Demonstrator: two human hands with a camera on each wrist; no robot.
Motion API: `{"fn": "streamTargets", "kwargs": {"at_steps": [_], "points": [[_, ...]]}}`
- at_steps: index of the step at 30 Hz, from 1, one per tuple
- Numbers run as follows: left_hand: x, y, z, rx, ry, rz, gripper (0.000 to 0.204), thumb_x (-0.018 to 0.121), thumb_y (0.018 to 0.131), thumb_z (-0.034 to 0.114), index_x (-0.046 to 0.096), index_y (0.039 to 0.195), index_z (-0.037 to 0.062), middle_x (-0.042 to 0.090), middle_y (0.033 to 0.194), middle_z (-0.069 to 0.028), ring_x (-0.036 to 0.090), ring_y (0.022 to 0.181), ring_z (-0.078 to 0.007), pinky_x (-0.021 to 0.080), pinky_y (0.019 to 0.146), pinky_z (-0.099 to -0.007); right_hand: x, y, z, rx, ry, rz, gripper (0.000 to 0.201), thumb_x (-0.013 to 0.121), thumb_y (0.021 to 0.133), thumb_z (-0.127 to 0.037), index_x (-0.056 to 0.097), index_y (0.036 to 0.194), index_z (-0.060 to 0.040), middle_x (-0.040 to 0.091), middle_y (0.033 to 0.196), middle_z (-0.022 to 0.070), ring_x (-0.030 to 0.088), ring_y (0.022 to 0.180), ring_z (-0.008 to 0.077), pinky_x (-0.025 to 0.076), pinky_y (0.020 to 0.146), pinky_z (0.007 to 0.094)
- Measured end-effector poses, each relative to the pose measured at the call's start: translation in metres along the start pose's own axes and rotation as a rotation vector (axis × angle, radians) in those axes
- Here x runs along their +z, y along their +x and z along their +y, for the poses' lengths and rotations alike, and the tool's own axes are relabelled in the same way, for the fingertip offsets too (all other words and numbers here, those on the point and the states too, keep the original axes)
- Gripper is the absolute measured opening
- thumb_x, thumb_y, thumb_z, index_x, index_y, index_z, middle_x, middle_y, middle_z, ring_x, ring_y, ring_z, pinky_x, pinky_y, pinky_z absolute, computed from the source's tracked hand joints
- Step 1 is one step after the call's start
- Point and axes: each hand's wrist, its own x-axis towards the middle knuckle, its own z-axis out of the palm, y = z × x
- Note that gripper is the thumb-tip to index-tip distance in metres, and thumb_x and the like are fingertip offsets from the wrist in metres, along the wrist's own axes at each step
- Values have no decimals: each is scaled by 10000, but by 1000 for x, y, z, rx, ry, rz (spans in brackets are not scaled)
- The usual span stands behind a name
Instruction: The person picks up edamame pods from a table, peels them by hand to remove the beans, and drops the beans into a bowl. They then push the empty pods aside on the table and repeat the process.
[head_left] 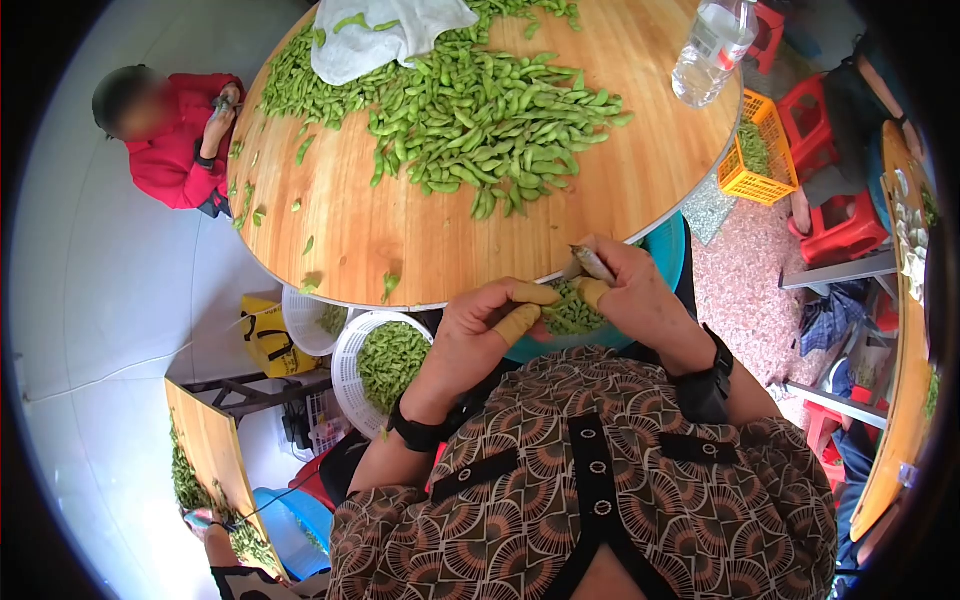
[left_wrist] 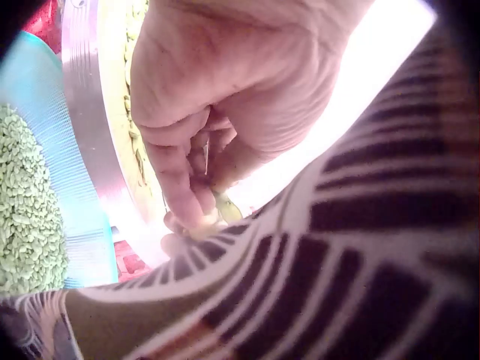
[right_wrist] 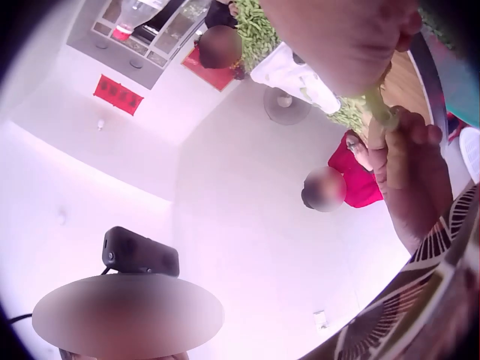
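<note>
My left hand (head_left: pixel 485 325), with yellow covers on thumb and forefinger, pinches a green soybean pod (right_wrist: pixel 381 111), seen between the hands in the right wrist view. Close to it, my right hand (head_left: pixel 640 300) curls around a small grey elongated piece (head_left: pixel 592 263) with a dark end; its exact kind I cannot tell. Yellow also covers the right thumb. Below both hands, shelled green beans (head_left: pixel 570 312) lie in a blue-green basin (head_left: pixel 667 255). Ahead, a large heap of pods (head_left: pixel 490 120) covers part of the round wooden table (head_left: pixel 340 235).
A white cloth (head_left: pixel 385 40) lies over pods, and a clear bottle (head_left: pixel 712 55) stands at the table's right. A white basket (head_left: pixel 345 345) of green beans is at my left. Right are a yellow crate (head_left: pixel 735 180) and red stools (head_left: pixel 845 230). A person in red (head_left: pixel 175 150) sits across the left side.
</note>
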Motion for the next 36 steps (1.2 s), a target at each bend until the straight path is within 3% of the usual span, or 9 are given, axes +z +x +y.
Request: {"fn": "streamTargets", "kwargs": {"at_steps": [4, 6, 12, 18, 27, 29, 32, 33, 36], "points": [[-1, 3, -6, -17, -31, 84, 178, 543, 929, -5, 626, 1087, -5, 655, 914, -40, 635, 793, -108, 516, 747, -245, -4, -9, -20, -88, -37, 126, 158, 614, 795, -48, 584, 946, -9, 547, 718, 19, 497, 664, 96, 420, 618, 265], [3, 6, -7, -17, -85, 101, 182, 540, 928, -19, 624, 1088, 2, 651, 922, -44, 630, 799, -101, 518, 752, -241, -8, -11, -26, 133, 156, -140, 178, 609, 842, -72, 580, 1011, -24, 523, 710, -3, 501, 658, 99, 413, 603, 235], [5, 10, -12, 48, -136, 99, 207, 551, 920, -32, 578, 1123, -3, 646, 1002, -61, 630, 825, -113, 527, 766, -248, -7, -14, -26, 387, 743, -229, 176, 583, 889, -110, 587, 1050, -39, 494, 692, -19, 439, 582, 47, 321, 493, 191], [7, 10, -14, 94, -162, 79, 217, 558, 909, -51, 562, 1120, 1, 637, 1010, -59, 621, 873, -117, 528, 787, -256, 2, -13, -23, 278, 512, -197, 108, 556, 907, -118, 551, 987, -46, 496, 690, -18, 399, 546, 46, 292, 472, 197], [15, 14, -18, 89, -179, 100, 276, 605, 845, -92, 538, 1091, 15, 620, 942, -33, 608, 881, -100, 526, 801, -255, 3, -9, -24, 368, 650, -185, 75, 593, 879, -96, 556, 930, -53, 522, 735, -21, 440, 602, 40, 328, 494, 197], [22, 11, -8, 150, 315, 249, 283, 633, 810, -72, 519, 1059, 1, 622, 874, -98, 651, 815, -194, 539, 719, -294, 5, -9, -29, 314, 492, -149, 88, 600, 868, -97, 561, 930, -49, 529, 747, -17, 445, 613, 40, 341, 510, 201], [28, 6, 2, 252, 761, 288, 347, 640, 801, -60, 528, 1120, 16, 674, 915, -115, 688, 835, -221, 547, 710, -315, 7, -9, -34, 299, 339, -84, 116, 611, 842, -91, 566, 933, -34, 540, 762, -3, 459, 645, 53, 371, 550, 222], [29, 6, 1, 257, 762, 291, 354, 652, 789, -42, 529, 1116, 20, 670, 922, -150, 681, 835, -292, 535, 667, -345, 7, -8, -35, 339, 343, -52, 131, 614, 828, -82, 566, 935, -25, 543, 765, 8, 469, 666, 66, 389, 574, 239], [31, 5, 9, 265, 779, 276, 335, 652, 793, -31, 528, 1101, 18, 662, 919, -159, 667, 825, -331, 528, 654, -363, 8, -9, -35, 256, 221, -18, 146, 615, 816, -68, 559, 938, -13, 545, 769, 33, 484, 699, 98, 410, 615, 275]]}}
